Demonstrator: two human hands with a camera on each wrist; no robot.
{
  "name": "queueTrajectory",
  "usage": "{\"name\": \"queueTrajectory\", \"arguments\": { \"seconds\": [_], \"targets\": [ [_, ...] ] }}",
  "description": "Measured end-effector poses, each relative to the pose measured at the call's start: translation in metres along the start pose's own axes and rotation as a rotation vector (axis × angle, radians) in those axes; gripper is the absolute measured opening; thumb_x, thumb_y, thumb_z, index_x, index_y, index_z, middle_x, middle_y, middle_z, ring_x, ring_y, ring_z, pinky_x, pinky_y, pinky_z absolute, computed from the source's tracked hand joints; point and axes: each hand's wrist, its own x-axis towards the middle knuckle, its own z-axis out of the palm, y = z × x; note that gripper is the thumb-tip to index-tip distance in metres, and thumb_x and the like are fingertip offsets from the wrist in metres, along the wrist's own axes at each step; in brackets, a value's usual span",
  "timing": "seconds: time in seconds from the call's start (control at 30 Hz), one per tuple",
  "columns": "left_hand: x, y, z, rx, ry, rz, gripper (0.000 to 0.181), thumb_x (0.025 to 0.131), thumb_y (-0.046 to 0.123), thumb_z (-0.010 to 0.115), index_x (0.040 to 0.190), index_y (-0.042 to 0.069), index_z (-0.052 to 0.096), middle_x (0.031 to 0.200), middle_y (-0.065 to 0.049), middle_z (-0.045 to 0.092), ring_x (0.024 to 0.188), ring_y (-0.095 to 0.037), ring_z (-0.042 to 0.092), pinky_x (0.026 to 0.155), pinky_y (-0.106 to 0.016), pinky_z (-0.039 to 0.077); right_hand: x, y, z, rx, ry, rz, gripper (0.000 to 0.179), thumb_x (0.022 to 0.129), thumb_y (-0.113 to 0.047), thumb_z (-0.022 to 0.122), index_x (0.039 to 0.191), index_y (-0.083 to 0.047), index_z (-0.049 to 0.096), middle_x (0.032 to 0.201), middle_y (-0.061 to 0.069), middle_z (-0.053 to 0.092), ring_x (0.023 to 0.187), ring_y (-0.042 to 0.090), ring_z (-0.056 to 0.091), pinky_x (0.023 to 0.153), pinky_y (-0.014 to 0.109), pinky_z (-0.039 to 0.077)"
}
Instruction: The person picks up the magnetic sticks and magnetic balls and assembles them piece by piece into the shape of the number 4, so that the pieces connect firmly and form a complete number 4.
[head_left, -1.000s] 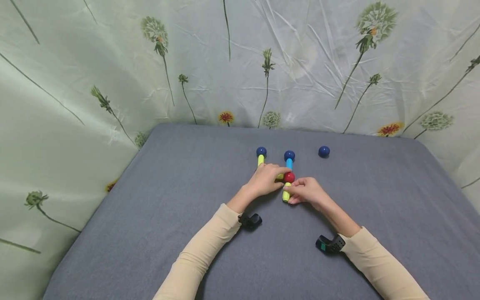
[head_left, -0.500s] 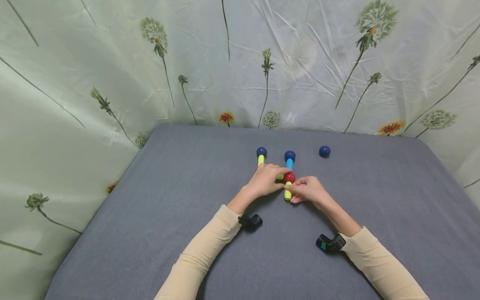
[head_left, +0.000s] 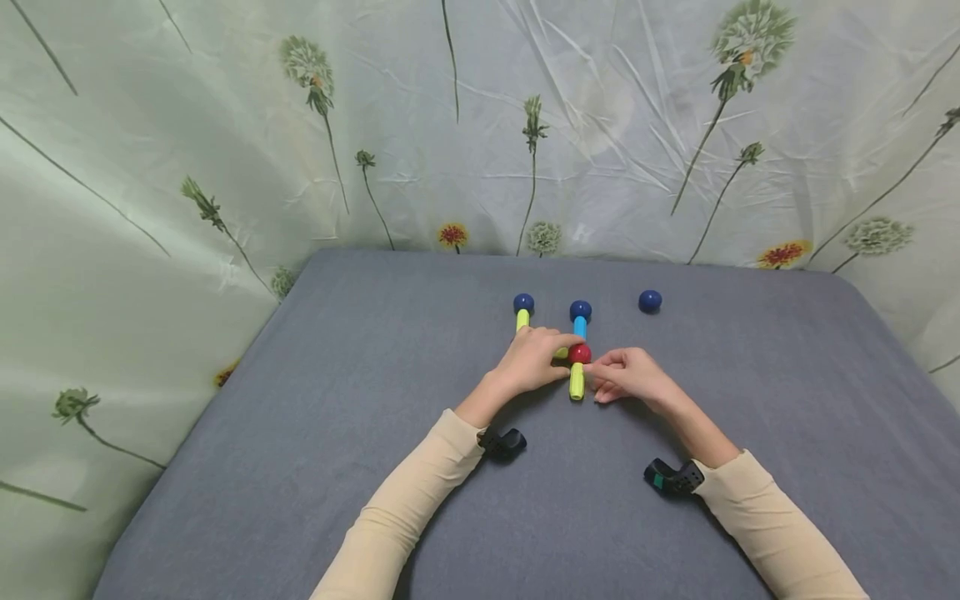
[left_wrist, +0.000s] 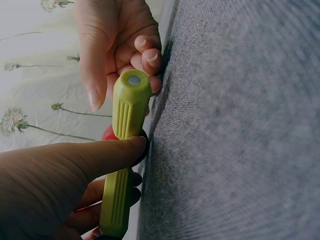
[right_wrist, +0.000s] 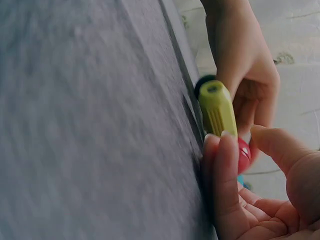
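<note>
My left hand (head_left: 531, 358) holds the red ball (head_left: 581, 354) between thumb and index finger. A yellow-green magnetic stick (head_left: 577, 382) extends from this ball towards me, a grey disc in its near end. A blue stick (head_left: 580, 329) runs from the red ball back to a dark blue ball (head_left: 581, 311). Another yellow-green stick (left_wrist: 117, 200) passes under the left hand, mostly hidden from above. Further left, a third yellow-green stick (head_left: 522, 320) joins a dark blue ball (head_left: 523, 302). My right hand (head_left: 630, 377) is beside the near stick, thumb and fingers parted around nothing.
A loose dark blue ball (head_left: 650, 302) lies at the back right of the grey cloth-covered surface (head_left: 570, 517). Behind it hangs a pale curtain (head_left: 480, 125) with a dandelion print. Each wrist wears a black band (head_left: 673, 477).
The right hand has brought the near yellow-green stick against the red ball, straightened it, then let go and drawn slightly right. The left hand has stayed in place.
</note>
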Motion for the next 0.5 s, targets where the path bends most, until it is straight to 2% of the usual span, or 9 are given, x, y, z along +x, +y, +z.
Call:
{"name": "queueTrajectory", "arguments": {
  "seconds": [0.3, 0.5],
  "targets": [
    [-0.002, 0.003, -0.001, -0.014, -0.041, -0.032, 0.049, 0.083, 0.034, 0.07, 0.129, 0.025, 0.057, 0.112, 0.005, 0.068, 0.098, -0.011, 0.061, 0.082, -0.03, 0.043, -0.006, 0.004, -0.013, -0.064, 0.036, -0.054, 0.042, 0.093, -0.023, 0.058, 0.111, 0.015, 0.053, 0.076, 0.003, 0.065, 0.063, 0.004, 0.063, 0.062, 0.023, 0.055],
    [-0.001, 0.002, -0.002, -0.021, -0.05, -0.035, 0.05, 0.083, 0.034, 0.07, 0.13, 0.025, 0.056, 0.112, 0.005, 0.067, 0.099, -0.011, 0.061, 0.083, -0.03, 0.043, -0.007, 0.005, -0.019, -0.083, 0.092, -0.086, 0.038, 0.094, -0.019, 0.056, 0.112, 0.014, 0.053, 0.081, 0.007, 0.065, 0.065, 0.005, 0.063, 0.063, 0.022, 0.055]
  ]
}}
